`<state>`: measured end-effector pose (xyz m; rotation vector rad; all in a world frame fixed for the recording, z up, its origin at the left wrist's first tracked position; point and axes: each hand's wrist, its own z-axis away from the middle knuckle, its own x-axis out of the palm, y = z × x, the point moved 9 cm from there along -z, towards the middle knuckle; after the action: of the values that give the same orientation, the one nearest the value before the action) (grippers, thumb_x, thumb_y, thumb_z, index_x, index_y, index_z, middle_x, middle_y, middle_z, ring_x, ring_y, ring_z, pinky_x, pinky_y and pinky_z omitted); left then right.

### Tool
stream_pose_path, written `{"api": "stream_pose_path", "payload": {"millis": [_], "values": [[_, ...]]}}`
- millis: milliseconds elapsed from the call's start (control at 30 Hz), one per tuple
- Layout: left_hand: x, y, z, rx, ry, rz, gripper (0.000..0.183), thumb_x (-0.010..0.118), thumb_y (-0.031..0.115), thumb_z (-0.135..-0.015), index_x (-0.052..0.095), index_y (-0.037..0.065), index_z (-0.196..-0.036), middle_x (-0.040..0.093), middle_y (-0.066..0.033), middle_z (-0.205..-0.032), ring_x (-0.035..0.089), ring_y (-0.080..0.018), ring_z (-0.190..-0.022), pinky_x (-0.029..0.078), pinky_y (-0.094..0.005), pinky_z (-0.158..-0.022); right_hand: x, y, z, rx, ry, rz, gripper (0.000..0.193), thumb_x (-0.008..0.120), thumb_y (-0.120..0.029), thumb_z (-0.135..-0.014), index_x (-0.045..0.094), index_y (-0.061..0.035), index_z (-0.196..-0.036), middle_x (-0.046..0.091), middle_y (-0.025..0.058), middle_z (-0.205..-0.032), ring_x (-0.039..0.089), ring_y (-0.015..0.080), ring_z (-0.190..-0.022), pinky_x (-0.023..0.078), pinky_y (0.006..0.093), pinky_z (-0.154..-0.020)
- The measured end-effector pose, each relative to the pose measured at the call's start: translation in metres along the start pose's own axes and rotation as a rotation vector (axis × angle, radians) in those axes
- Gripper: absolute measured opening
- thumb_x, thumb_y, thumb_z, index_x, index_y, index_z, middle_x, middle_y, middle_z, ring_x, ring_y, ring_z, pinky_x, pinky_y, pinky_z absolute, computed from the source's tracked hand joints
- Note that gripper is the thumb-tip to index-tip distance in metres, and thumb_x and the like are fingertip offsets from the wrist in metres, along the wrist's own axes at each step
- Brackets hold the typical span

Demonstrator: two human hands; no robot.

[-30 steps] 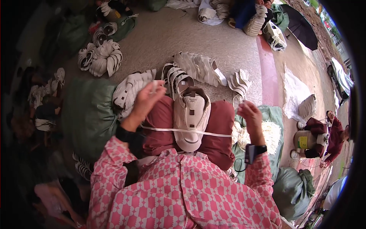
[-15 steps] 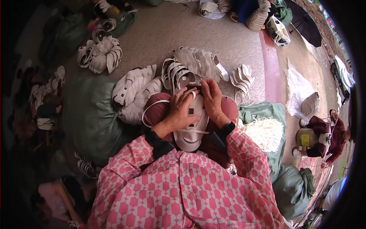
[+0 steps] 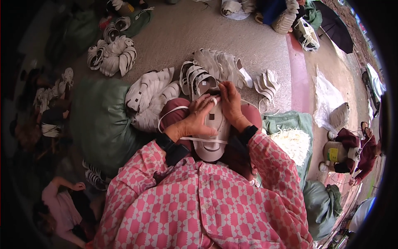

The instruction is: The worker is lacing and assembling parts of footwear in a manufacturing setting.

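1. White lace [image 3: 213, 141]: it loops over the left knee [image 3: 173, 118] and crosses the upper's front. It looks light, limp and prone to twisting, so a fingertip pinch should suit.
2. Left hand [image 3: 192, 119]: it lies over the upper, thumb across the front; I cannot tell whether its fingers grip anything.
3. Pale shoe upper [image 3: 208, 153]: it sits in the lap between the knees, likely light, bendable and hardly fragile; the collar edge seems the best hold.
4. Right hand [image 3: 232, 103]: fingertips pinched together at the collar, whatever they hold hidden.
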<state>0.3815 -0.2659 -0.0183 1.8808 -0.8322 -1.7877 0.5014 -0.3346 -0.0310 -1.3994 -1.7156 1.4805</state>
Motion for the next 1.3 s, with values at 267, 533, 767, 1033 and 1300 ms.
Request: {"api": "stream_pose_path", "payload": {"millis": [267,533,767,1033,1300], "values": [[-0.031,0.023,0.02,0.067,0.272,-0.022,0.079,0.081,0.024,-0.067,0.046,0.007,-0.136,0.05,-0.0111,-0.132,0.042,-0.0267,-0.129,0.029,-0.0399,-0.11,-0.054,-0.001,0.028,0.225,0.017,-0.434,0.014,0.061,-0.014,-0.095,0.061,-0.0015,-0.1,0.061,-0.0004,-0.082,0.056,0.0059,-0.075,0.045,0.0214,-0.064],[-0.019,0.003,0.064,-0.153,0.275,0.497,0.008,0.071,0.005,-0.08,0.066,-0.001,-0.084,0.057,-0.0017,-0.076,0.052,-0.0081,-0.068,0.044,-0.0243,-0.066,-0.044,-0.045,0.121,0.039,-0.379,-0.086,0.014,0.064,0.005,-0.084,0.066,-0.0009,-0.097,0.061,0.0073,-0.086,0.062,0.0173,-0.079,0.049,0.027,-0.068],[-0.005,0.011,0.061,-0.2,0.189,0.453,0.017,0.072,0.004,-0.08,0.069,0.001,-0.096,0.053,-0.0024,-0.078,0.053,-0.0105,-0.073,0.044,-0.0234,-0.07,-0.035,-0.044,0.122,-0.02,-0.337,0.046,0.012,0.064,0.001,-0.084,0.06,-0.0012,-0.095,0.059,0.0104,-0.086,0.062,0.0241,-0.075,0.049,0.031,-0.067],[-0.003,0.016,0.057,-0.098,0.184,0.491,0.021,0.073,0.005,-0.08,0.071,0.004,-0.101,0.05,-0.002,-0.08,0.052,-0.0113,-0.075,0.043,-0.0242,-0.071,-0.028,-0.062,0.121,-0.236,-0.482,0.28,0.018,0.063,0.001,-0.079,0.058,-0.0034,-0.096,0.058,0.0123,-0.089,0.061,0.0327,-0.08,0.051,0.0383,-0.066],[-0.002,0.015,0.056,-0.103,0.184,0.454,0.016,0.073,0.006,-0.079,0.069,0.003,-0.095,0.052,-0.0051,-0.081,0.056,-0.0168,-0.078,0.045,-0.0273,-0.072,-0.014,-0.084,0.123,-0.458,-0.571,0.495,0.026,0.06,-0.001,-0.072,0.056,-0.002,-0.097,0.054,0.0122,-0.092,0.06,0.0299,-0.083,0.052,0.0377,-0.068]]}}
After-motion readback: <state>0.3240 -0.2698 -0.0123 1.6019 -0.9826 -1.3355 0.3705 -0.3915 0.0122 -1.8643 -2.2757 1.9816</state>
